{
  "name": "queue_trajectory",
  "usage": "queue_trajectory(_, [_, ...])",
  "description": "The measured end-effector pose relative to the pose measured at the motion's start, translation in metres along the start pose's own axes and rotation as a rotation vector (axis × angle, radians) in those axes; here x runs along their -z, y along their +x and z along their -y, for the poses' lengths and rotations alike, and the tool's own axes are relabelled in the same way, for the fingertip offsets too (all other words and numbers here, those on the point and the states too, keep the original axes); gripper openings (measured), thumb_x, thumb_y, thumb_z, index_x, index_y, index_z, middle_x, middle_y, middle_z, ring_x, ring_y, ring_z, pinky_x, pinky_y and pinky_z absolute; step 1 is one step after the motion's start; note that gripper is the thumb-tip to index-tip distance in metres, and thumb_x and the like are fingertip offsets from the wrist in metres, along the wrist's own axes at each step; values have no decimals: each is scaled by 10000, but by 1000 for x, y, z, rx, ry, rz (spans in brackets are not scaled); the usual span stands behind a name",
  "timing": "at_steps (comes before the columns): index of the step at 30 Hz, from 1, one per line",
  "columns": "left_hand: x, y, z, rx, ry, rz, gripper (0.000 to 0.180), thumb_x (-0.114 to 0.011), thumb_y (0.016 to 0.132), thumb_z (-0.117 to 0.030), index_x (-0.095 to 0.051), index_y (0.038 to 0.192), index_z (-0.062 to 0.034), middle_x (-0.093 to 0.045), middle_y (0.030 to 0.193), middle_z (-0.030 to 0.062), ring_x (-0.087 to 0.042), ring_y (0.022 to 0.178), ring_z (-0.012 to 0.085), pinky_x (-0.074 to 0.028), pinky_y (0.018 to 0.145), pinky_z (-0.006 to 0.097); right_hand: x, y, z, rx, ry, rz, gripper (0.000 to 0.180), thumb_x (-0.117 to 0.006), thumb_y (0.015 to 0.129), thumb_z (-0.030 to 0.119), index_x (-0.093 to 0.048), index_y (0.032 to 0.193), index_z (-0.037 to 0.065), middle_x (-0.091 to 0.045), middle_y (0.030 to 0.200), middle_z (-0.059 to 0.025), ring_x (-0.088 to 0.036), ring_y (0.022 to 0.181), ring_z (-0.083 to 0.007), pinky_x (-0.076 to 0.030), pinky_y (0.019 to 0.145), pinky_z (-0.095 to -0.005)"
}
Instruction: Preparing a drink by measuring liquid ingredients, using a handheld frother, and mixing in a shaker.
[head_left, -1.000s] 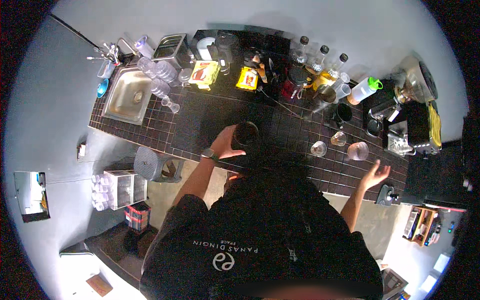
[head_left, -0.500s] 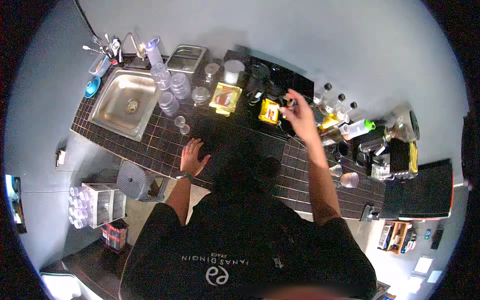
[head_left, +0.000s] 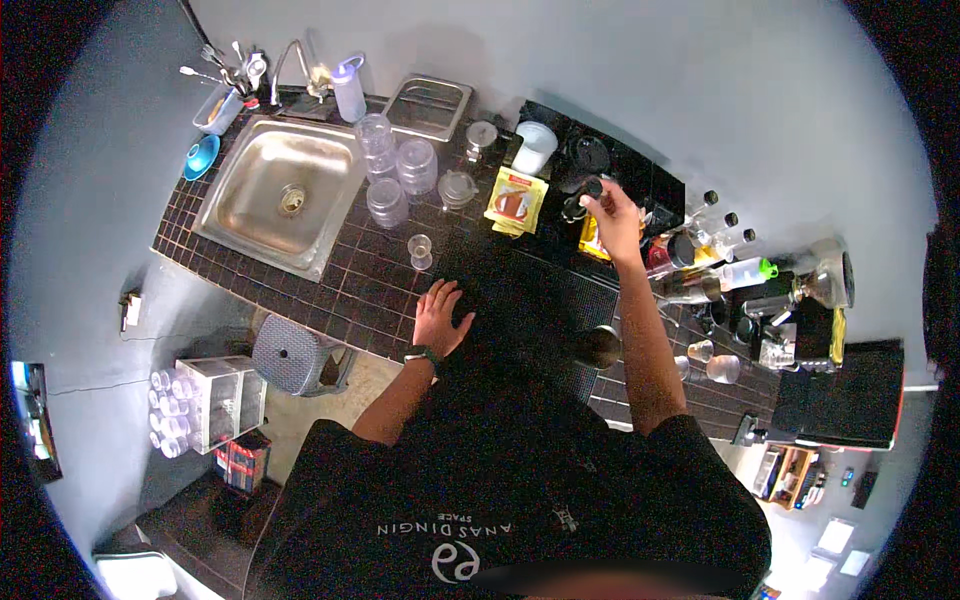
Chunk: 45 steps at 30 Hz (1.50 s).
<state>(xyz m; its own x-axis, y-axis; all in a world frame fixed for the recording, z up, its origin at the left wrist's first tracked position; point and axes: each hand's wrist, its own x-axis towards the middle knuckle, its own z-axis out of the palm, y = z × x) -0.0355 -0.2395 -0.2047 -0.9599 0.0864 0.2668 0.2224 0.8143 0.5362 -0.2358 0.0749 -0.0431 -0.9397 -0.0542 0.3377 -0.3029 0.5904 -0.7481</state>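
My left hand point(head_left: 440, 318) lies on the dark tiled counter with its fingers spread, holding nothing. Over the black surface at the back, my right hand point(head_left: 617, 226) is closed in a pinch at a small dark round-ended object point(head_left: 594, 188); its kind is not clear. Beneath and beside that hand is a yellow packet point(head_left: 591, 240), partly covered by it. Left of the packet, a stack of pale yellow sachets point(head_left: 516, 200) lies near a white translucent tub point(head_left: 536, 147). A small clear double-ended cup point(head_left: 420, 252) stands near my left hand.
A steel sink point(head_left: 235, 200) is at the left, with clear plastic jars point(head_left: 415, 165) beside it. Several dark-capped bottles point(head_left: 715, 230) and a green-capped squeeze bottle point(head_left: 745, 272) crowd the right. A grey stool point(head_left: 290, 352) stands below the counter's front edge.
The counter and its things have shifted rightward in the picture. My right hand, earlier with fingers apart above the yellow packet, now pinches at the small dark object. My left hand stays on the counter.
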Motion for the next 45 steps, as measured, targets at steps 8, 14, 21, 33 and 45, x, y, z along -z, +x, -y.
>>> queue_trajectory(8, [0, -1, -3, -44, -28, -16, 513, -736, 868, -378, -598, 1258, -74, -545, 1426, 90, -433, 1397, 352, -360, 1134, 527, 19, -2, 52, 36, 82, -81, 451, -839, 845, 168, -672, 1213, -32, -642, 791, -42, -549, 698, -79, -476, 634, -267])
queue_trajectory(14, [-6, -4, -1, -70, -1, -1, 491, -731, 885, -370, -611, 1258, -74, -532, 1439, 92, -410, 1418, 321, -351, 1143, 516, 105, -33, 133, 78, 76, -336, 412, -815, 874, 160, -673, 1230, 9, -717, 980, -32, -619, 878, -109, -516, 812, -276])
queue_trajectory(21, [-8, 3, 1, -36, 56, -18, 478, -740, 890, -357, -597, 1277, -116, -552, 1446, 68, -433, 1405, 340, -364, 1118, 543, 174, -141, 151, -7, 114, -469, 339, -632, 1007, 132, -576, 1308, -14, -666, 1211, -95, -613, 1114, -178, -472, 999, -322])
queue_trajectory(33, [-13, 1, -8, -95, 73, -41, 488, -757, 875, -357, -606, 1238, -68, -569, 1435, 95, -468, 1372, 347, -366, 1125, 531, 86, -249, 29, -84, 116, -254, 385, -579, 902, -124, -546, 1259, 17, -718, 1113, -152, -711, 994, -275, -545, 872, -358])
queue_trajectory(45, [-15, -2, -7, -125, 95, 7, 488, -714, 918, -365, -597, 1291, -73, -531, 1470, 82, -409, 1427, 340, -344, 1137, 551, 64, -263, 6, -149, 178, -370, 328, -695, 946, 61, -570, 1248, 31, -705, 1053, -169, -712, 967, -292, -542, 851, -369])
